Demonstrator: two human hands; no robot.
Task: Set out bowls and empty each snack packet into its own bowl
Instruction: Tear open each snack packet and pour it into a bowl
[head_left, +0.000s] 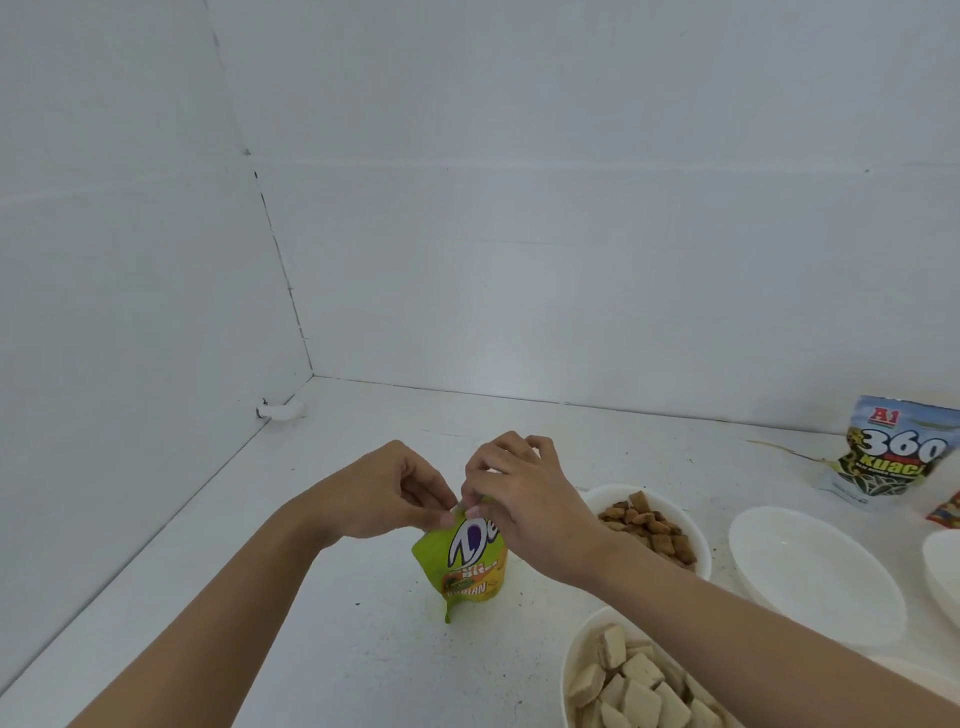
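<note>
A small green snack packet (462, 564) with purple-and-white lettering hangs just above the white table. My left hand (382, 491) pinches its top edge from the left. My right hand (519, 488) pinches the same top edge from the right, its fingers curled over the seal. A white bowl (698, 540) of brown snack pieces sits right behind my right wrist. A second white bowl (571, 657) at the bottom edge holds pale square pieces, partly hidden by my right forearm. An empty white bowl (810, 571) lies further right.
A blue-white "360 Kuaci" packet (891, 449) leans against the back wall at the right. Beside it shows a sliver of a red packet (946, 512), and another white bowl's rim (943, 564) is cut off by the right edge. White walls close in the left side and back.
</note>
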